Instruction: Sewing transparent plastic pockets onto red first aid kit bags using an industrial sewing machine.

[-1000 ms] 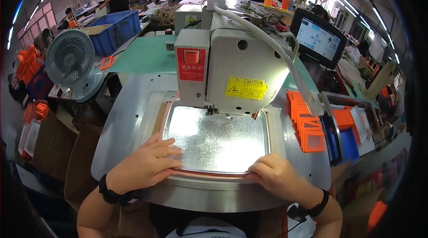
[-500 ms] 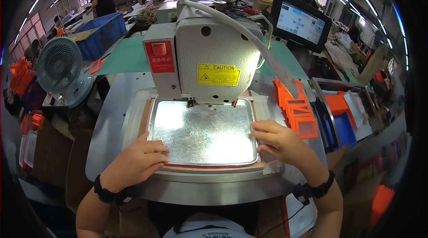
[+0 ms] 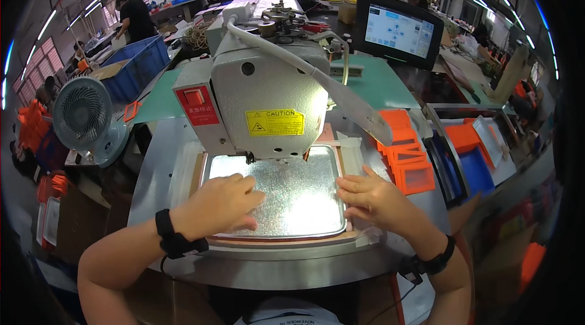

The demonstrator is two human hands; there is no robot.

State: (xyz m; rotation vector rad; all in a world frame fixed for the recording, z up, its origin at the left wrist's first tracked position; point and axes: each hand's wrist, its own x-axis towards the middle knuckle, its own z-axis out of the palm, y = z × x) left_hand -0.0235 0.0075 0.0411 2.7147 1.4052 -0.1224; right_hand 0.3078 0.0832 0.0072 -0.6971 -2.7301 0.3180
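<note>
A shiny silver rectangular tray or sheet (image 3: pixel 283 194) with a rim lies in a pale frame (image 3: pixel 353 154) on the metal plate beneath a grey sewing machine head (image 3: pixel 265 90). My left hand (image 3: pixel 219 203) is over the sheet's left front part, fingers loosely bent and apart, holding nothing visible; whether its fingertips touch the surface I cannot tell. My right hand (image 3: pixel 372 200) is at the sheet's right edge, fingers spread along the rim, gripping nothing. Both wrists wear black bands. Several orange mesh-windowed pieces (image 3: pixel 405 154) are piled on the plate, right of the frame.
A screen (image 3: pixel 396 29) stands at back right, above a metal-edged box (image 3: pixel 469 166) with orange and blue items. A fan (image 3: pixel 85 112) and blue crate (image 3: pixel 131 66) are at left, by a green mat (image 3: pixel 158 96). Several people, including one in black (image 3: pixel 131 20), are farther back.
My left hand has moved from the sheet's front edge inward and upward over its surface. My right hand has moved from the front right corner up along the right edge, fingers now spread.
</note>
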